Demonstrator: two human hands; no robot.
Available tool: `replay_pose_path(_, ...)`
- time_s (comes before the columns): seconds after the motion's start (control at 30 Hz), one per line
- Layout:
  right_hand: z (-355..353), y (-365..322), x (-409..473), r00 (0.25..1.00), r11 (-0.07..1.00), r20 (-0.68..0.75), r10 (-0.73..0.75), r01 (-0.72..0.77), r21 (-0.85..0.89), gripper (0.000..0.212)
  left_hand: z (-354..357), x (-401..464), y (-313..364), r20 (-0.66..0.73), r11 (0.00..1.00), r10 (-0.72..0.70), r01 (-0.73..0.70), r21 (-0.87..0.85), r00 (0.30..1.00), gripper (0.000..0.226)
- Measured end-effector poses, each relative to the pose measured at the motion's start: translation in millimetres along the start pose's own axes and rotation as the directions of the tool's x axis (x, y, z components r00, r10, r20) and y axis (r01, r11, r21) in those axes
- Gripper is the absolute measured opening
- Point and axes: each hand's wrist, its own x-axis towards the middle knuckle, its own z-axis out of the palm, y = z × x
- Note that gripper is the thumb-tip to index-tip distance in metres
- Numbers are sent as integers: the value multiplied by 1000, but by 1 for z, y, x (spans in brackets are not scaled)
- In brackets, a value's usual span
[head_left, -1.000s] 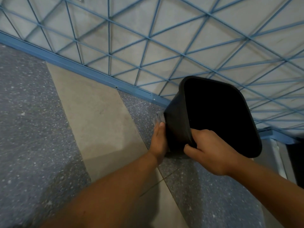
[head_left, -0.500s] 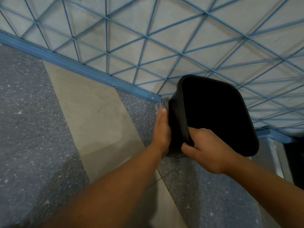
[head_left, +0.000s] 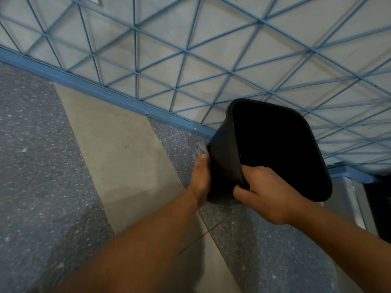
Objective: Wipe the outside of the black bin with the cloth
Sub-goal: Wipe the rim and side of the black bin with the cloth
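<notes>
The black bin [head_left: 224,157] is tilted with its open mouth toward me, held above the floor by the wall. My right hand [head_left: 266,193] grips its near rim, fingers curled over the edge into the inside. My left hand [head_left: 202,175] lies flat with straight fingers against the bin's left outer wall, pressing a grey cloth [head_left: 200,149] onto it. Only a small bunched end of the cloth shows beyond my fingertips; the remainder is hidden under the hand.
A wall with a blue diagonal lattice [head_left: 190,60] and a blue skirting strip [head_left: 101,92] runs behind the bin. The floor has speckled grey tiles [head_left: 38,166] and a beige strip [head_left: 118,157]. A pale metal frame [head_left: 355,204] stands at the right.
My left hand with the cloth slid up the bin's left wall toward the base, then came partway back down. My right hand kept its grip on the rim.
</notes>
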Motion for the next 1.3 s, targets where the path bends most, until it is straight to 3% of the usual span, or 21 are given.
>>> replay_pose_path(0.07, 1, 0, 1, 1000, 1000, -4, -1, 1, 24, 24, 4, 4, 8, -27, 1000, -14, 14, 10, 1000, 60)
replay_pose_path(0.17, 1, 1, 1, 1000, 1000, 8, -13, 13, 24, 24, 7, -12, -3, 5, 987, 157, -157, 30, 988, 58)
replay_pose_path(0.37, 1, 1, 0, 1000, 1000, 5, -18, 18, 15, 22, 2, 7, -3, -21, 999, 39, -39, 13, 999, 58)
replay_pose_path(0.5, 1, 1, 1, 1000, 1000, 5, -21, 21, 10, 21, 10, -2, 2, 35, 951, 300, -302, 69, 953, 58)
replay_pose_path(0.53, 1, 1, 1, 1000, 1000, 2, -24, 24, 4, 23, 7, -5, -3, 44, 946, 312, -315, 78, 949, 58)
replay_pose_path(0.67, 0, 0, 0, 1000, 1000, -4, -14, 14, 1, 25, 5, 8, 1, -7, 996, 94, -94, 3, 996, 57)
replay_pose_path(0.7, 1, 0, 0, 1000, 1000, -3, -14, 14, -2, 23, 9, 9, 6, -10, 997, 76, -76, -31, 997, 58)
replay_pose_path(0.83, 1, 0, 0, 1000, 1000, 7, -25, 25, -8, 20, 8, -20, -6, 56, 964, 266, -265, -20, 962, 58)
replay_pose_path(0.9, 1, 1, 0, 1000, 1000, 6, -22, 22, -9, 21, -2, -23, -19, 41, 982, 185, -186, 37, 982, 55)
replay_pose_path(1.03, 2, 2, 1, 1000, 1000, -2, -7, 7, 10, 21, 1, 1, -8, -28, 999, 17, -18, -30, 999, 57)
replay_pose_path(1.17, 1, 4, 4, 1000, 1000, -6, -13, 13, 15, 20, 17, -6, 12, 59, 986, 116, -108, -128, 991, 58)
replay_pose_path(1.3, 2, 5, 4, 1000, 1000, -9, -25, 25, 16, 20, 7, -31, -16, 26, 977, 213, -214, 10, 977, 55)
